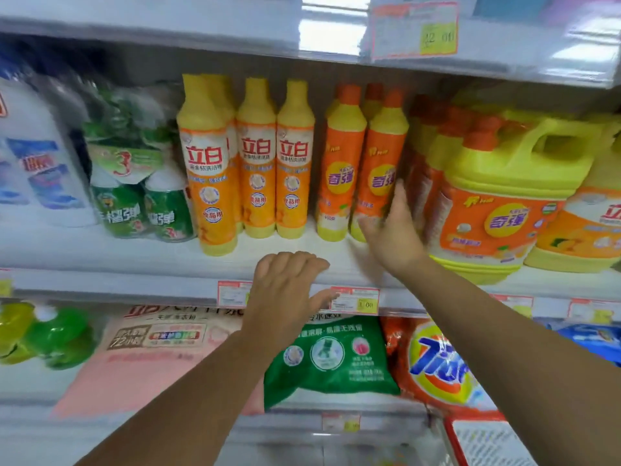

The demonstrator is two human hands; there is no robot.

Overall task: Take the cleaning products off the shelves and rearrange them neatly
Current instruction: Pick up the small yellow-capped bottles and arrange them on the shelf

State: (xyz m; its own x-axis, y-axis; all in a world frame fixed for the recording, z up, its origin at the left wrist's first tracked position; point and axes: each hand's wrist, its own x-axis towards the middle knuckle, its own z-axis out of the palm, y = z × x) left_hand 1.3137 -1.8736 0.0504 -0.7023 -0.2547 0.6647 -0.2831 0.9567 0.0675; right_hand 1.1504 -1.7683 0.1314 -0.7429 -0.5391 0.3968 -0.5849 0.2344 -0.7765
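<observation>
On the middle shelf (100,253) stand three yellow-capped dish soap bottles (257,163), one of them (208,169) set further forward. To their right stand orange-capped orange bottles (339,169). My right hand (393,230) reaches to the rightmost front orange bottle (378,169), fingers spread against its lower right side and thumb near its base. My left hand (285,287) hovers over the shelf's front edge, fingers relaxed, holding nothing.
A big yellow jug (504,196) with a handle stands right of my right hand, another jug (584,227) beyond it. Green bottle packs (141,196) and a white bottle (37,163) sit at left. Detergent bags (336,358) lie on the lower shelf.
</observation>
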